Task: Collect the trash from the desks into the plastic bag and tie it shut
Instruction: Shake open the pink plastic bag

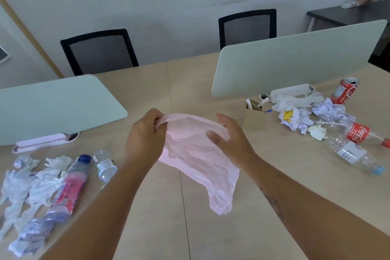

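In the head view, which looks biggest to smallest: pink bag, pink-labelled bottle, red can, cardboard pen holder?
1. pink bag
2. pink-labelled bottle
3. red can and cardboard pen holder: alike, can farther off, unranked.

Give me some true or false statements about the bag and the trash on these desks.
1. The left hand and the right hand both hold the pink plastic bag. True.
2. The red soda can is in the left pile. False: it is far right, by the divider.
3. The pink-label bottle lies at left beside white gloves. True.
4. The crumpled paper is in the bag. False: it lies on the desk at right.
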A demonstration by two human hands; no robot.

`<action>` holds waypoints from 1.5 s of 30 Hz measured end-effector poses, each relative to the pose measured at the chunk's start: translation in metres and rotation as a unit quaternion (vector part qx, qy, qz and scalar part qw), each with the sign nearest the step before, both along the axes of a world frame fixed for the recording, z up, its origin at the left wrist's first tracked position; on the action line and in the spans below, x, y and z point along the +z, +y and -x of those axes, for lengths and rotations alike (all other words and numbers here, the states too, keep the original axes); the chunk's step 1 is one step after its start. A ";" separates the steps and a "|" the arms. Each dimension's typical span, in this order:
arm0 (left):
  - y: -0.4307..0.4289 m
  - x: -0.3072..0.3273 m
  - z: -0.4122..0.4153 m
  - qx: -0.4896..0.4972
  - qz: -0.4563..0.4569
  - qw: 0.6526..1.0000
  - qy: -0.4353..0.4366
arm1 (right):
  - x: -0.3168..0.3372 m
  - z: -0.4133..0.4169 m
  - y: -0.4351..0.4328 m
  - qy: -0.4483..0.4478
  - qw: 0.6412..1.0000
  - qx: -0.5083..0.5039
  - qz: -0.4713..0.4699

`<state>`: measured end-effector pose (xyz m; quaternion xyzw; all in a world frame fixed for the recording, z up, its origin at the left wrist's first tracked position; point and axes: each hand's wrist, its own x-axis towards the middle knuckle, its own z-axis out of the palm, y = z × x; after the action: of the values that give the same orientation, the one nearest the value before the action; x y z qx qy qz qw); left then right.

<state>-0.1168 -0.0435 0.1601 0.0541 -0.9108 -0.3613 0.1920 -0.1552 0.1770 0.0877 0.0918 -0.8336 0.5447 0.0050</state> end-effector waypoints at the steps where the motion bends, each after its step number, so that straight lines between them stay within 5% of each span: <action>1: 0.002 0.001 -0.001 -0.006 -0.003 1.000 0.000 | -0.002 -0.001 -0.008 0.004 0.999 0.018 -0.033; 5: -0.013 -0.001 -0.007 0.027 0.036 0.999 -0.002 | -0.019 0.007 -0.013 0.025 0.982 -0.048 -0.181; 8: -0.035 -0.007 -0.010 0.065 0.064 0.991 -0.096 | -0.018 0.011 -0.005 -0.008 0.981 -0.090 -0.170; 11: -0.005 -0.006 -0.011 0.033 0.205 0.951 -0.230 | -0.003 0.012 -0.015 0.025 0.986 -0.088 -0.137; 14: 0.027 -0.014 0.001 0.046 0.305 0.941 -0.137 | 0.014 0.014 -0.028 0.073 0.983 -0.068 -0.151; 18: -0.010 0.006 0.021 0.106 0.187 0.972 -0.093 | 0.019 0.027 -0.001 0.139 0.930 -0.121 -0.319; 25: -0.054 0.007 0.032 0.101 0.179 0.974 -0.092 | 0.012 0.039 0.046 0.129 0.921 -0.201 -0.308; 31: -0.041 -0.010 0.047 0.091 0.111 0.975 -0.172 | 0.024 0.051 0.055 -0.017 0.920 -0.093 -0.380; 34: -0.035 0.032 0.066 0.156 0.119 0.979 -0.062 | 0.065 0.069 0.048 0.081 0.940 -0.170 -0.284; 37: -0.026 0.058 0.073 0.119 0.089 0.988 0.028 | 0.085 0.073 0.035 0.159 0.941 -0.224 -0.198; 45: -0.026 0.039 0.055 0.126 0.103 0.986 0.027 | 0.053 0.061 0.045 0.100 0.960 -0.224 -0.138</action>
<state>-0.1715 -0.0694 0.1986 0.1392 -0.9235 -0.2400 0.2650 -0.2167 0.2218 0.1409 -0.0434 -0.8950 0.3976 0.1974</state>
